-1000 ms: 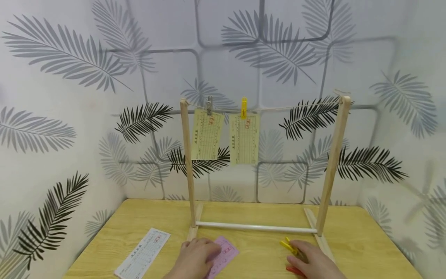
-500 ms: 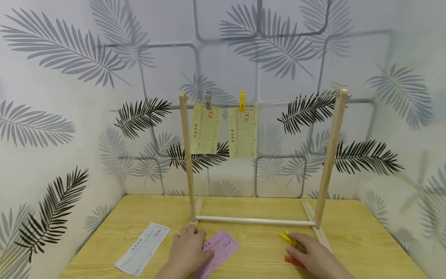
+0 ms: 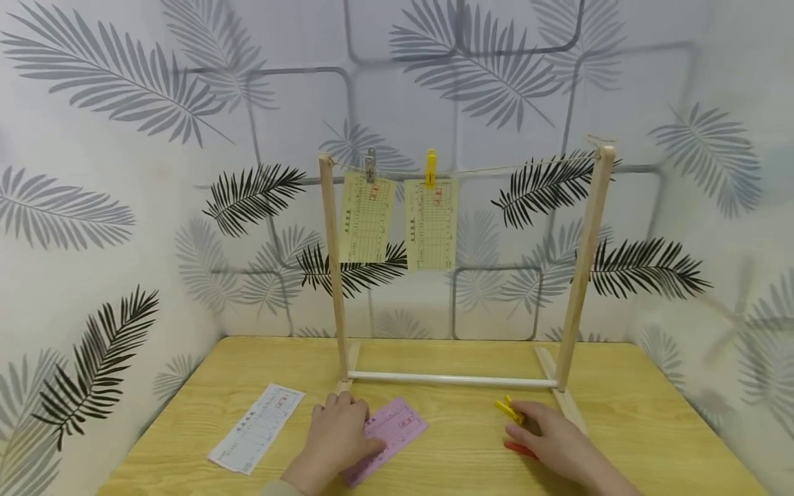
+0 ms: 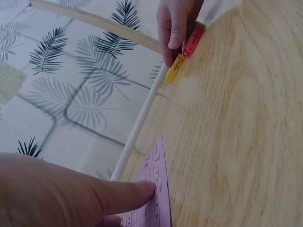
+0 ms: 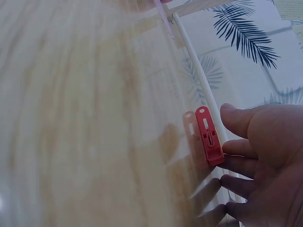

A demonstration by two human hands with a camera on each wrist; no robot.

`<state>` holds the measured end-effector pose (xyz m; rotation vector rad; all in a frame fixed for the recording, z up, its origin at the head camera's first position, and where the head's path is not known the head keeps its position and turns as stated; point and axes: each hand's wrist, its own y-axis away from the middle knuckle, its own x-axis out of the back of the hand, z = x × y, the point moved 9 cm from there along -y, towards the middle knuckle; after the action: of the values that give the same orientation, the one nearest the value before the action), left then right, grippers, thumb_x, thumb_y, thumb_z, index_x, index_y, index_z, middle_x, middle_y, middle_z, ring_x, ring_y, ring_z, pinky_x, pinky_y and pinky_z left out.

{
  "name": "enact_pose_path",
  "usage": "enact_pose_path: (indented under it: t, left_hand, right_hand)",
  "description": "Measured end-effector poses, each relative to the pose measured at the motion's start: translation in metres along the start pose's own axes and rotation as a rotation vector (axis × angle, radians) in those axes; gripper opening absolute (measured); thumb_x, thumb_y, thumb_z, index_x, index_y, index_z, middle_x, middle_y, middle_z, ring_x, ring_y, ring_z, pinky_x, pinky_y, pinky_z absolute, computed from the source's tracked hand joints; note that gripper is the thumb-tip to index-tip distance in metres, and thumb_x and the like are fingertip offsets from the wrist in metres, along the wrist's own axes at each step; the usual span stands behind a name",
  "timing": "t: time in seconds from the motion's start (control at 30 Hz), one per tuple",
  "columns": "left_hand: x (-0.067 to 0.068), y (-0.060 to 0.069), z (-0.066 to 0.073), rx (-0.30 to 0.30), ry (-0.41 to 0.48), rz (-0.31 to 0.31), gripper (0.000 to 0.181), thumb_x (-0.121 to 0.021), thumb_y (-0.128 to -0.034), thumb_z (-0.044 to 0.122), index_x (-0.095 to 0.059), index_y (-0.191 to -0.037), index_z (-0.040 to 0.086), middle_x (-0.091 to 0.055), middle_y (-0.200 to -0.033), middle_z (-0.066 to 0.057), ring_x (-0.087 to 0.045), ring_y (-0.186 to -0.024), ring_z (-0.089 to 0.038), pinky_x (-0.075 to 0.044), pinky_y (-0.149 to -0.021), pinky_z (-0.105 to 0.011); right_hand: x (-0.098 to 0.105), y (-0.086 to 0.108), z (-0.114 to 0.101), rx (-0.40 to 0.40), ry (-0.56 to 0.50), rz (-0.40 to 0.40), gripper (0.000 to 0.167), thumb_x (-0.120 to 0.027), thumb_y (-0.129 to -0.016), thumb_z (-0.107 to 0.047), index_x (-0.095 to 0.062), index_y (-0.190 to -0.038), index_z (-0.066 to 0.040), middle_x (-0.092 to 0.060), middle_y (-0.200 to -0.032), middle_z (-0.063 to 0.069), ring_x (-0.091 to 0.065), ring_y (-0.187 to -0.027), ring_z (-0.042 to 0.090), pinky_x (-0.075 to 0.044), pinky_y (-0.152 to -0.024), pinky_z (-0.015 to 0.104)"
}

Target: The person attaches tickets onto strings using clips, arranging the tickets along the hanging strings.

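A pink printed slip [image 3: 397,427] [image 4: 161,198] lies angled near the table's middle. My left hand [image 3: 335,437] [image 4: 71,191] grips its left edge, thumb on the printed face, other fingers mostly hidden. To the right, my right hand [image 3: 555,437] [image 5: 270,156] is low over the table, thumb and fingers apart. By its fingertips are a yellow clip [image 3: 507,411] [image 4: 175,68] and a red clip [image 3: 520,449] [image 5: 209,136]; whether it touches them is unclear. Two yellowish slips hang from a string, the left [image 3: 366,220] under a grey clip [image 3: 370,165], the right [image 3: 431,227] under a yellow clip.
A wooden frame, with its left post [image 3: 335,275] and right post [image 3: 583,275], holds the string. A white bar [image 3: 453,379] joins its feet behind both hands. At the left on the table lies a white printed slip [image 3: 257,428]. Leaf-patterned walls stand behind and beside.
My left hand has shifted left across the pink slip, uncovering more of it, with the thumb now at its left edge. The right hand stays by the clips. The head view has tilted down slightly.
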<state>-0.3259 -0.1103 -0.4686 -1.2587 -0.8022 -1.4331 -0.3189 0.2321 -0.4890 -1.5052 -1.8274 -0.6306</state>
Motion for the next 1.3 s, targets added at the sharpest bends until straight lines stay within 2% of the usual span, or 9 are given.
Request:
enact_pose_path:
  t: [0.17, 0.33, 0.6, 0.67, 0.73, 0.9, 0.97, 1.17, 1.3]
  left_hand:
    - [-0.004, 0.001, 0.001, -0.024, 0.088, -0.038, 0.045, -0.097, -0.0812, 0.046, -0.073, -0.100, 0.012, -0.059, -0.095, 0.000, -0.051, -0.089, -0.024, -0.045, -0.082, -0.051]
    - [0.000, -0.005, 0.001, -0.051, 0.111, -0.021, 0.045, -0.099, -0.0793, 0.042, -0.070, -0.101, 0.014, -0.063, -0.094, 0.003, -0.054, -0.088, -0.022, -0.044, -0.082, -0.050]
    - [-0.004, -0.009, -0.003, -0.029, 0.180, -0.044, 0.075, -0.102, -0.0757, 0.033, -0.068, -0.138, 0.009, -0.078, -0.109, -0.004, -0.070, -0.096, -0.034, -0.046, -0.091, -0.062]
    - [-0.005, -0.008, -0.004, -0.023, 0.214, -0.055, 0.069, -0.100, -0.0791, 0.029, -0.069, -0.138, 0.009, -0.078, -0.111, -0.004, -0.072, -0.098, -0.034, -0.046, -0.094, -0.064]
    - [-0.004, -0.007, -0.006, -0.029, 0.240, -0.053, 0.053, -0.095, -0.0846, 0.023, -0.072, -0.131, 0.011, -0.079, -0.107, -0.001, -0.072, -0.096, -0.030, -0.048, -0.093, -0.063]
    - [0.007, -0.005, -0.007, -0.048, 0.269, -0.003, 0.021, -0.085, -0.0946, 0.017, -0.075, -0.113, 0.016, -0.074, -0.092, 0.005, -0.064, -0.077, -0.014, -0.055, -0.074, -0.044]
    - [0.011, -0.005, -0.007, -0.046, 0.271, 0.012, 0.016, -0.084, -0.0957, 0.018, -0.075, -0.109, 0.016, -0.071, -0.089, 0.006, -0.060, -0.073, -0.012, -0.053, -0.067, -0.039]
    - [0.015, -0.008, -0.004, -0.063, 0.318, 0.012, 0.012, -0.083, -0.0986, 0.021, -0.074, -0.105, 0.017, -0.069, -0.089, 0.007, -0.056, -0.073, -0.010, -0.051, -0.068, -0.037]
    - [0.014, -0.010, -0.001, -0.083, 0.375, 0.011, 0.010, -0.082, -0.1005, 0.021, -0.074, -0.105, 0.017, -0.065, -0.087, 0.010, -0.056, -0.073, -0.009, -0.050, -0.069, -0.034]
  right_hand:
    - [-0.002, 0.002, 0.004, -0.023, 0.012, -0.003, 0.058, -0.076, -0.106, -0.035, -0.065, -0.146, 0.005, -0.070, -0.142, 0.018, -0.064, -0.134, 0.041, -0.048, -0.112, 0.064]
    - [0.002, 0.000, 0.002, -0.024, 0.027, 0.016, 0.058, -0.076, -0.106, -0.036, -0.065, -0.147, 0.003, -0.070, -0.142, 0.018, -0.063, -0.135, 0.040, -0.048, -0.112, 0.064]
    - [0.003, -0.002, 0.001, -0.033, 0.034, 0.005, 0.059, -0.076, -0.106, -0.037, -0.065, -0.147, 0.004, -0.069, -0.144, 0.020, -0.062, -0.136, 0.043, -0.046, -0.113, 0.066]
    - [0.002, -0.001, 0.001, -0.042, 0.028, 0.002, 0.059, -0.076, -0.106, -0.037, -0.065, -0.147, 0.004, -0.068, -0.144, 0.020, -0.061, -0.137, 0.043, -0.046, -0.114, 0.065]
    - [0.001, -0.001, 0.001, -0.046, 0.036, 0.002, 0.059, -0.077, -0.106, -0.038, -0.066, -0.146, 0.004, -0.068, -0.144, 0.020, -0.061, -0.137, 0.044, -0.045, -0.114, 0.066]
    - [0.004, -0.002, -0.001, -0.040, 0.025, 0.029, 0.055, -0.078, -0.105, -0.035, -0.068, -0.145, 0.001, -0.070, -0.142, 0.017, -0.063, -0.136, 0.040, -0.047, -0.113, 0.064]
    - [0.006, -0.002, -0.002, -0.039, 0.019, 0.040, 0.053, -0.078, -0.105, -0.033, -0.069, -0.144, 0.001, -0.073, -0.136, 0.014, -0.066, -0.131, 0.036, -0.049, -0.111, 0.062]
    - [0.008, -0.004, -0.003, -0.059, 0.013, 0.045, 0.049, -0.078, -0.105, -0.031, -0.070, -0.142, 0.000, -0.075, -0.113, -0.003, -0.069, -0.109, 0.020, -0.054, -0.105, 0.057]
    - [0.005, -0.005, -0.003, -0.052, -0.011, 0.048, 0.046, -0.077, -0.106, -0.030, -0.071, -0.141, -0.001, -0.077, -0.115, -0.003, -0.071, -0.110, 0.017, -0.056, -0.103, 0.053]
